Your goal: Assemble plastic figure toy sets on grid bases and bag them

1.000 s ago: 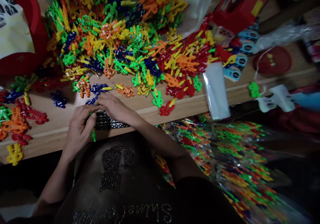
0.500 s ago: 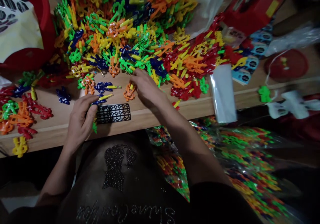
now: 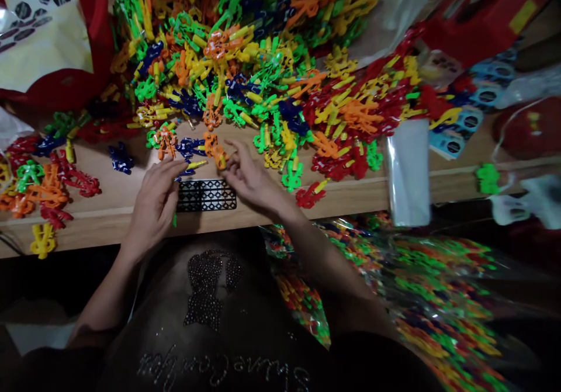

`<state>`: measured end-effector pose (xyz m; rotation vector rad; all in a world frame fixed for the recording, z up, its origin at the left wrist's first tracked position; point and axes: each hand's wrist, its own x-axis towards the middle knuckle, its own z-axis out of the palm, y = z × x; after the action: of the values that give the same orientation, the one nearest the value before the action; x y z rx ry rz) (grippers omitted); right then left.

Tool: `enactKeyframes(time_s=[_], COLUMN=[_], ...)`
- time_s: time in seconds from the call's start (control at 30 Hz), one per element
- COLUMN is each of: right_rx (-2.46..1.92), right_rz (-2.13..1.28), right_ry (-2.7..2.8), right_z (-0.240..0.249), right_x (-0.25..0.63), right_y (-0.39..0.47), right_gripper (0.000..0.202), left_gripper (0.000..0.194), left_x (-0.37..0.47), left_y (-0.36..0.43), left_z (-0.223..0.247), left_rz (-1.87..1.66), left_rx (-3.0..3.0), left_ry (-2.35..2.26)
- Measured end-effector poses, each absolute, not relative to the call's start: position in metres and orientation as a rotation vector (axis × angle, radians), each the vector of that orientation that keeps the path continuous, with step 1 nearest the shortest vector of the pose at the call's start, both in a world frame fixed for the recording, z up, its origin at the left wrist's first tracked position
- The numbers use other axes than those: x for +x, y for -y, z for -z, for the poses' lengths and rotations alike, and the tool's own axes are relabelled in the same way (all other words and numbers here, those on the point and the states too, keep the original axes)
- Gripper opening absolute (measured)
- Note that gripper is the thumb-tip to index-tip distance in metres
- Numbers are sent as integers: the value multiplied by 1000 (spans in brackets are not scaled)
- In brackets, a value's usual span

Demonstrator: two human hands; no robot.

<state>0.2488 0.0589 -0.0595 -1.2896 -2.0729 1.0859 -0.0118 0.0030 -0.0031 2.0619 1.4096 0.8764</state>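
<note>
Your black grid (image 3: 205,196) lies flat near the front edge of the table (image 3: 114,208). At its left end is your left hand (image 3: 151,205), fingers bent and close together, fingertips at a yellow-tipped blue figure (image 3: 187,172) just beyond the grid; you cannot tell whether they grip it or only rest there. A bit of green plastic (image 3: 175,220) shows under that hand, beside the grid's near left corner.

Your right hand (image 3: 249,181) is past the grid's right end, index finger stretched out and thumb apart from it. Its fingertips meet an orange figure (image 3: 213,145) beyond the grid; blur hides whether you pinch it. Another blue figure (image 3: 190,146) lies just left of that one.

Farther beyond the grid spreads a heap of mixed figures (image 3: 210,65). Well right of the grid lie a red figure (image 3: 308,197) and, farther out, a stack of clear sleeves (image 3: 408,173). To its left sits a dark blue figure (image 3: 121,158).
</note>
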Motion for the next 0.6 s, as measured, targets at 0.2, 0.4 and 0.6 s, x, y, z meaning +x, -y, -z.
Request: enactKeyframes(time_s=[0.2, 0.4, 0.6], right_rx=[-1073, -1081, -1119], right_rz=[-1323, -1134, -1008], right_ry=[2093, 2189, 2380], right_z=[74, 97, 92], right_x=[187, 163, 151], right_y=[-8, 6, 18], right_gripper=[61, 58, 57], left_gripper=[43, 42, 42], left_x=[-13, -13, -14], left_y=[-5, -4, -2], left_z=[5, 7, 1], left_rz=[-866, -848, -794], left_rx=[2089, 2127, 2143], left_ry=[-1409, -1413, -1383])
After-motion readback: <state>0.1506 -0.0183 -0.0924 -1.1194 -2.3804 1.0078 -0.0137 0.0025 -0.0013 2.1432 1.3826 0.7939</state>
